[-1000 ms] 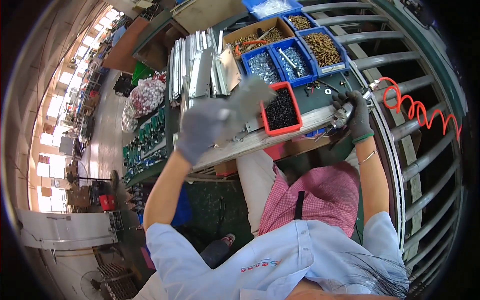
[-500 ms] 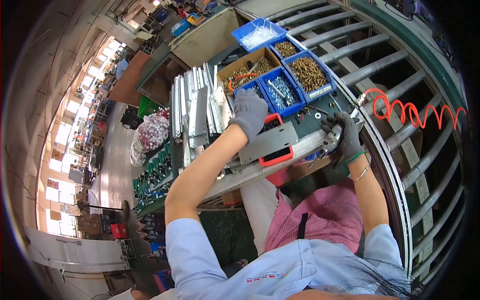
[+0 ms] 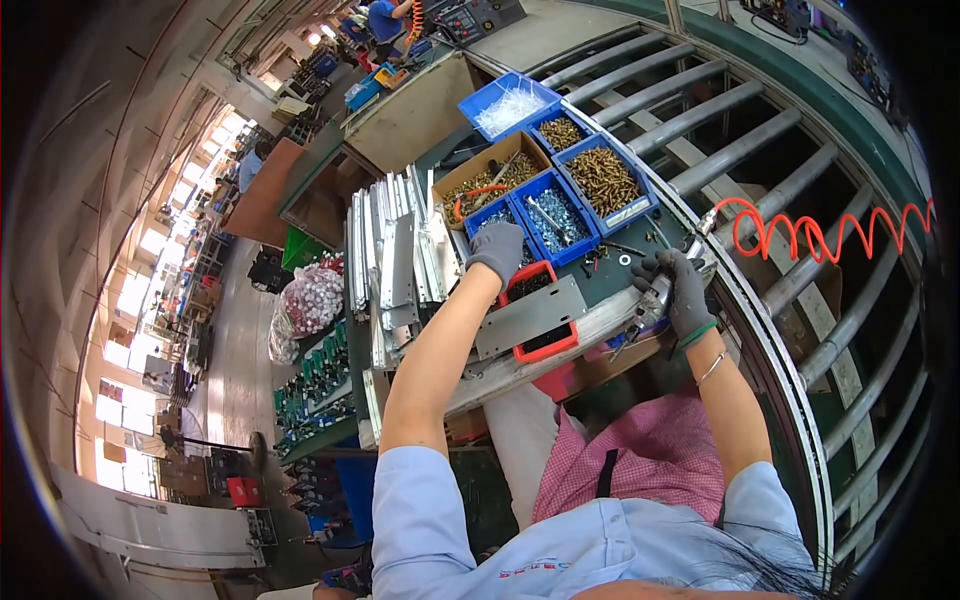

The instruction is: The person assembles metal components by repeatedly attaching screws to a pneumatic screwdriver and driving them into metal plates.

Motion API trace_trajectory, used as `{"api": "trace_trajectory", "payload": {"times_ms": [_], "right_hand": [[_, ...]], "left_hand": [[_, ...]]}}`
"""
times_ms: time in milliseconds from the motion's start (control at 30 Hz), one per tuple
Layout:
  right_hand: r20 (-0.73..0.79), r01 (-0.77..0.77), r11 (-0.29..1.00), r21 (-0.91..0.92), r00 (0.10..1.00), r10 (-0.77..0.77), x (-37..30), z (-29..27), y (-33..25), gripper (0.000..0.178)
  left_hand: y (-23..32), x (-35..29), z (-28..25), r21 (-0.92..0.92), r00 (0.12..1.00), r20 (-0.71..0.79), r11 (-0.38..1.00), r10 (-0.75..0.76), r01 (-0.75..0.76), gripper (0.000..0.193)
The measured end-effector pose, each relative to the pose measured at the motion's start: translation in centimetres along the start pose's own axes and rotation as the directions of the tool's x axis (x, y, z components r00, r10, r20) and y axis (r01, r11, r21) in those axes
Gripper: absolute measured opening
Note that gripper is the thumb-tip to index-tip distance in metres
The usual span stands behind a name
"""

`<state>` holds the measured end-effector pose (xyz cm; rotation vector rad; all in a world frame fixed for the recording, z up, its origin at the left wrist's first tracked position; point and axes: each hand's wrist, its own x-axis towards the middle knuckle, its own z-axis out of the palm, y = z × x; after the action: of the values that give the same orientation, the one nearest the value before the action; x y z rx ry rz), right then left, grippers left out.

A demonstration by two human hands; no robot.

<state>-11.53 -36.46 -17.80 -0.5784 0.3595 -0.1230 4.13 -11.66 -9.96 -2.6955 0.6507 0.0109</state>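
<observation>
My left hand (image 3: pixel 497 250), in a grey glove, reaches down into the near end of a small blue bin (image 3: pixel 490 214) of small dark and silvery screws. Its fingertips are hidden behind the back of the hand. My right hand (image 3: pixel 684 292), also gloved, is closed around a silver pneumatic screwdriver (image 3: pixel 655 300), with its bit end pointing down toward the bench edge. A red coiled air hose (image 3: pixel 790 238) runs from the tool to the right. Between my hands, a flat grey metal plate (image 3: pixel 532 317) with holes lies across a red bin (image 3: pixel 546 348) of black screws.
Blue bins of brass screws (image 3: pixel 600 182) and silvery screws (image 3: pixel 553 222) stand beyond my hands, beside a cardboard box (image 3: pixel 440 182). Long metal strips (image 3: pixel 400 250) lie to the left, near green circuit boards (image 3: pixel 318 370). A roller conveyor (image 3: pixel 745 150) borders the bench on the right.
My left hand has moved slightly nearer, staying at the screw bin. My right hand keeps hold of the screwdriver and has shifted little. The view has tilted a bit.
</observation>
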Motion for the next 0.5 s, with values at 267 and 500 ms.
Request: {"api": "trace_trajectory", "payload": {"times_ms": [267, 500], "right_hand": [[-0.050, -0.015, 0.997, -0.069, 0.999, 0.012, -0.9, 1.3, -0.1, 0.020], [-0.073, 0.016, 0.998, -0.064, 0.997, -0.021, -0.4, 0.8, 0.0, 0.019]], "left_hand": [[-1.7, -0.1, -1.0, -0.024, 0.999, -0.032, 1.000, -0.003, 0.003, 0.014], [-2.7, -1.0, -3.4, -0.367, 0.971, -0.226, 0.930, -0.071, -0.017, 0.014]]}}
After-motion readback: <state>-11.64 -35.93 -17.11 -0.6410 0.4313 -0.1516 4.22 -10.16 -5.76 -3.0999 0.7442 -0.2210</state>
